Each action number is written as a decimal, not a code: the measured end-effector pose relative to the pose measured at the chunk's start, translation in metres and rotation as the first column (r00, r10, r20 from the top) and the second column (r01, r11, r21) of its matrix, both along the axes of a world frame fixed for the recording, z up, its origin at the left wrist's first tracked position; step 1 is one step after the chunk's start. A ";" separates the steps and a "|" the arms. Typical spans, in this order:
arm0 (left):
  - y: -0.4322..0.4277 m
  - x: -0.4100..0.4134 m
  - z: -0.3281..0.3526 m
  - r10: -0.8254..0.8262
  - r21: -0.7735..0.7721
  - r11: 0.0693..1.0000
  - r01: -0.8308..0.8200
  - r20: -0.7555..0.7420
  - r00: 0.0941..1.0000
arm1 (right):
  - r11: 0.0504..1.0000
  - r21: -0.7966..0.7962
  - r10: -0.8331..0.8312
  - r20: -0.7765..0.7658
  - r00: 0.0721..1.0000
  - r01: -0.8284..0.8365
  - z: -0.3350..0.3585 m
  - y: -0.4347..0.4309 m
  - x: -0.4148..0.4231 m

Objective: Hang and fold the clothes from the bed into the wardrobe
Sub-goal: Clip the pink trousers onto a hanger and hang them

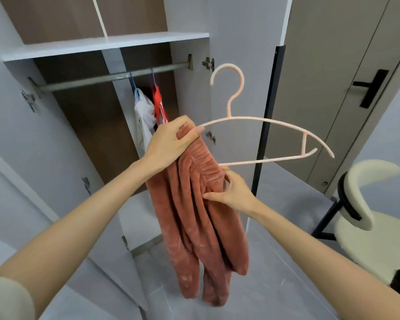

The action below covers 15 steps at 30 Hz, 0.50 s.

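Note:
Rust-pink fleece trousers (194, 227) hang in front of the open wardrobe (102, 45), legs dangling. My left hand (169, 144) grips their bunched waistband together with the left end of a pale pink plastic hanger (263, 121), hook upward. My right hand (231, 192) pinches the trouser fabric lower down, beside the hanger's bottom bar. Inside the wardrobe, a white garment (142, 116) and a red garment (159, 105) hang on the metal rail (90, 80).
The wardrobe's right door (236, 54) stands open behind the hanger, with a dark strip along its edge. A cream chair with a black frame (367, 218) stands at the right. A door with a black handle (372, 88) is behind it. Grey floor lies below.

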<state>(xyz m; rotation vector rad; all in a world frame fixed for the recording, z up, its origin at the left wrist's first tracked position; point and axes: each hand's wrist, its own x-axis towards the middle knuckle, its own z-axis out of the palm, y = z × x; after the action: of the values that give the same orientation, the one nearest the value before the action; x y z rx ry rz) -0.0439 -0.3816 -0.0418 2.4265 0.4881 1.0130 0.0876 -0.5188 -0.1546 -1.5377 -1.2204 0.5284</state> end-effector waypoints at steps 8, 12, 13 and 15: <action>0.022 -0.011 -0.038 0.291 -0.096 0.946 -0.309 -0.171 0.941 | 0.924 -0.335 0.012 0.511 0.859 0.186 -0.036 -0.015 0.037; 0.035 -0.020 -0.054 0.339 -0.043 0.933 -0.358 -0.236 0.911 | 0.781 -0.581 0.202 0.581 0.789 0.228 -0.053 -0.030 0.063; 0.038 -0.023 -0.060 0.341 -0.009 0.934 -0.357 -0.276 0.899 | 0.752 -0.600 0.229 0.626 0.746 0.273 -0.057 -0.033 0.070; 0.044 -0.030 -0.072 0.341 0.064 0.938 -0.341 -0.355 0.871 | 0.698 -0.611 0.266 0.705 0.658 0.373 -0.058 -0.038 0.080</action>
<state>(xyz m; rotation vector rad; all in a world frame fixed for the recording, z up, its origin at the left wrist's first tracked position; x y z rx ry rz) -0.0739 -0.3373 -0.1133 2.5909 1.0767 0.6845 0.1679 -0.5570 -0.2131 -2.6750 -1.6898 0.3099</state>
